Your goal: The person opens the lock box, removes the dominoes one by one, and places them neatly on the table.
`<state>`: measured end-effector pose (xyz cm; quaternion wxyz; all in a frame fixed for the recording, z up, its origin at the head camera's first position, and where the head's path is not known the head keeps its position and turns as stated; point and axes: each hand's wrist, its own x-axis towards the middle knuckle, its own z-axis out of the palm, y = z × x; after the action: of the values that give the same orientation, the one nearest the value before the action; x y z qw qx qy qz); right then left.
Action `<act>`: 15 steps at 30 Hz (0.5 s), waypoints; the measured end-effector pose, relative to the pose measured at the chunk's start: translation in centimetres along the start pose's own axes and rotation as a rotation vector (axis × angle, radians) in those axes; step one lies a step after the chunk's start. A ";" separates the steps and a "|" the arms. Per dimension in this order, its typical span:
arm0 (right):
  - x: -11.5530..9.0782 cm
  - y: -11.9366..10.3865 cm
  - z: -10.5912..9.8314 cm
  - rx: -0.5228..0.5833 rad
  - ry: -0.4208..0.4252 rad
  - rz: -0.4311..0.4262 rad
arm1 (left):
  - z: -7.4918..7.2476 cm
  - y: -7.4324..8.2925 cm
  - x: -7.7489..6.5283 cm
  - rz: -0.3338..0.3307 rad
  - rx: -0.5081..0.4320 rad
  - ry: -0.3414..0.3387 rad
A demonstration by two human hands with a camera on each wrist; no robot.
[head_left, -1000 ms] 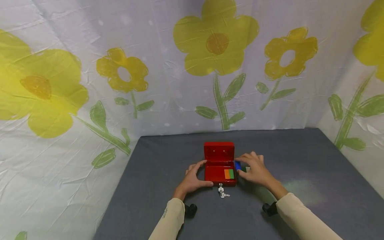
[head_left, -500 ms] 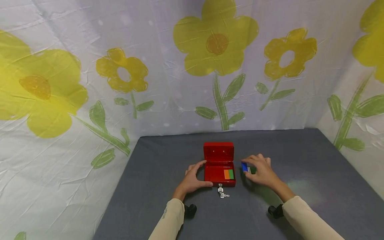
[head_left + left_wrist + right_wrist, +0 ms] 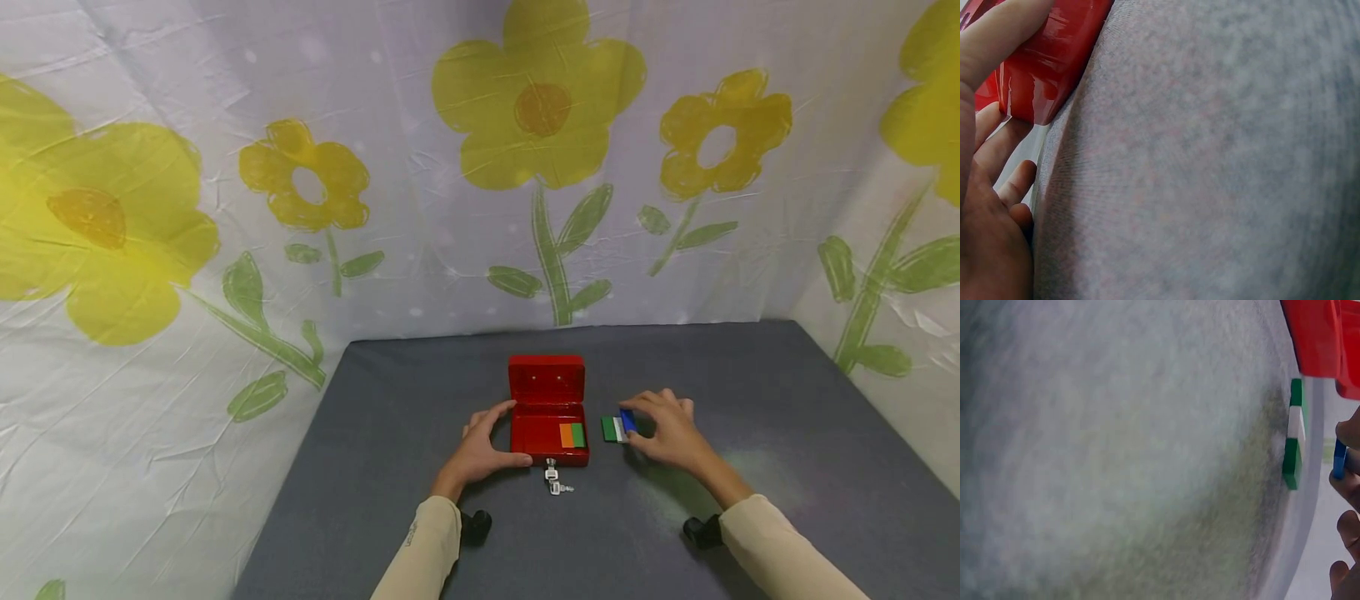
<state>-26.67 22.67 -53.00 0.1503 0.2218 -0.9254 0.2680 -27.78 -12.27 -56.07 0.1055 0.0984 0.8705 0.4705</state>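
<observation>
A red cash box (image 3: 534, 429) stands on the table with its lid (image 3: 546, 379) raised. My left hand (image 3: 480, 450) grips its left side, thumb at the front corner and fingers at the back; the left wrist view shows the thumb over the red metal (image 3: 1060, 44). Inside, an orange block (image 3: 566, 435) and a green block (image 3: 577, 435) lie side by side at the right. My right hand (image 3: 667, 429) pinches a blue block (image 3: 627, 419) between thumb and fingertips. Beside it, green (image 3: 1291, 462) and white (image 3: 1295, 422) blocks rest in a row on the table.
Keys (image 3: 553, 475) hang from the lock at the box's front. The dark grey tabletop (image 3: 420, 375) runs back to a flower-printed cloth (image 3: 412, 208). A black camera mount (image 3: 702, 532) sits on my right wrist.
My right hand has moved right, away from the box, carrying the blue block past the white and green blocks, which are now uncovered. The left hand has stayed on the box.
</observation>
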 end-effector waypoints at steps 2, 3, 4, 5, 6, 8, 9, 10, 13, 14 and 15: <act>-0.2 0.2 -0.1 -0.006 -0.009 0.014 | 0.0 0.0 0.0 0.000 0.000 0.000; -0.3 0.3 -0.2 -0.008 -0.014 0.020 | 0.0 0.0 0.0 -0.001 0.000 0.000; -0.4 0.3 -0.2 -0.010 -0.016 0.024 | 0.0 0.0 0.0 0.000 -0.001 0.001; -0.4 0.4 -0.3 -0.010 -0.017 0.026 | 0.0 0.0 0.0 0.000 -0.001 0.000; -0.5 0.5 -0.3 -0.011 -0.016 0.028 | 0.0 0.0 0.0 0.001 0.000 0.000; -0.6 0.6 -0.4 -0.016 -0.011 0.029 | 0.0 0.0 0.0 0.004 0.000 -0.002; -0.7 0.7 -0.4 -0.019 -0.010 0.030 | 0.0 0.0 0.0 0.005 0.000 -0.002; -0.7 0.8 -0.5 -0.020 -0.009 0.032 | 0.0 0.0 0.0 0.007 0.001 -0.002; -0.9 0.9 -0.6 -0.027 -0.011 0.040 | -0.1 0.0 -0.1 0.009 0.004 -0.004; -0.9 0.9 -0.7 -0.028 -0.014 0.046 | -0.1 0.0 -0.1 0.009 0.003 -0.004; -0.9 1.0 -0.7 -0.029 -0.018 0.051 | -0.1 0.0 -0.1 0.009 0.002 -0.003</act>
<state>-26.28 24.11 -53.18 0.1385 0.1985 -0.9358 0.2563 -27.70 -12.34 -55.99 0.1048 0.1031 0.8704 0.4698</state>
